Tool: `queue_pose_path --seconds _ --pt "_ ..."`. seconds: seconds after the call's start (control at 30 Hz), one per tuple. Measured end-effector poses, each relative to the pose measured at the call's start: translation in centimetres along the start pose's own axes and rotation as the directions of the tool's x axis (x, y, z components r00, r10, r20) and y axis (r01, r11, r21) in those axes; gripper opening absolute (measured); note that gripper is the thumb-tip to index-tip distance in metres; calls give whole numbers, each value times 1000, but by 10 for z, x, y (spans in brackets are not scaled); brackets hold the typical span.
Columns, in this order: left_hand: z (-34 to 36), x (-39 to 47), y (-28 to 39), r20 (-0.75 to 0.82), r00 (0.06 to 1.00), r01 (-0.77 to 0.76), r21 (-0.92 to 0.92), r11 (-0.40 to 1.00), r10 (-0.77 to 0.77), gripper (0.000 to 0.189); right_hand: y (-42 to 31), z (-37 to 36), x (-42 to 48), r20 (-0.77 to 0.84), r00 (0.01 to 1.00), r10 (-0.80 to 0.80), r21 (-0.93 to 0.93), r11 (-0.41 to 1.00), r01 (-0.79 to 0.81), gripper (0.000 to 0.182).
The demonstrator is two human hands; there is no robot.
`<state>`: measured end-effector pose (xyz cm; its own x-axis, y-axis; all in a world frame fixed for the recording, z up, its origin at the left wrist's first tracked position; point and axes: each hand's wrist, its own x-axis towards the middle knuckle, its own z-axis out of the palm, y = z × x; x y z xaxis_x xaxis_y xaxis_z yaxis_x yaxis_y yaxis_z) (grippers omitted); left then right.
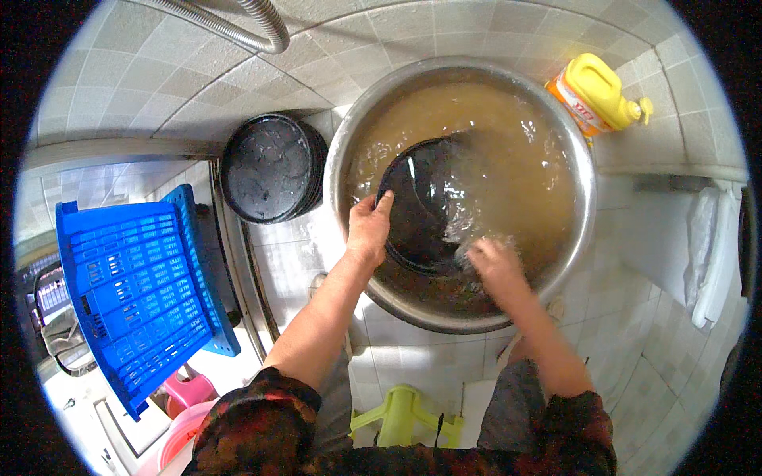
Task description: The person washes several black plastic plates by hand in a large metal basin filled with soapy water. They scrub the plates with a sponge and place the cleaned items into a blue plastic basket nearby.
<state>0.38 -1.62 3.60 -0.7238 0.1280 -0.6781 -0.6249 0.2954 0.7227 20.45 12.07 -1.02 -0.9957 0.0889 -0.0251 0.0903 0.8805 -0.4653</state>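
My left hand [368,229] grips the left rim of a round black tray [411,208], thumb on top. The tray is tilted, its right part under murky brown water [524,184]. That water fills a wide, round metal basin [586,208] on the tiled floor. At the tray's lower right, my right hand [495,268] is blurred amid splashing water. Its fingertips are partly hidden, and whether it holds anything is unclear. Left of the basin stands a stack of round black trays [268,169], the top one wet.
A yellow detergent jug [595,89] with a pump stands against the wall at upper right. A blue plastic crate [137,285] is at left, above pink plastic basins [184,434]. Between my legs is a lime-green plastic stool [399,416]. A metal hose [265,30] hangs at upper left.
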Motion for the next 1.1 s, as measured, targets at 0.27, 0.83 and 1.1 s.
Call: queue_pose_path --seconds 0.27,0.83,1.1 --pt "7 13 -31 -27 998 -50 -98 994 48 30 27 1 37 -139 990 -3 -255 966 -32 7" --pt "10 1 -35 -141 990 -50 -131 990 31 46 -16 2 159 -128 990 60 -101 992 -73 23" --pt "15 -2 -17 -178 958 -232 -27 972 224 30 6 5 76 -105 912 395 -187 893 -409 12"
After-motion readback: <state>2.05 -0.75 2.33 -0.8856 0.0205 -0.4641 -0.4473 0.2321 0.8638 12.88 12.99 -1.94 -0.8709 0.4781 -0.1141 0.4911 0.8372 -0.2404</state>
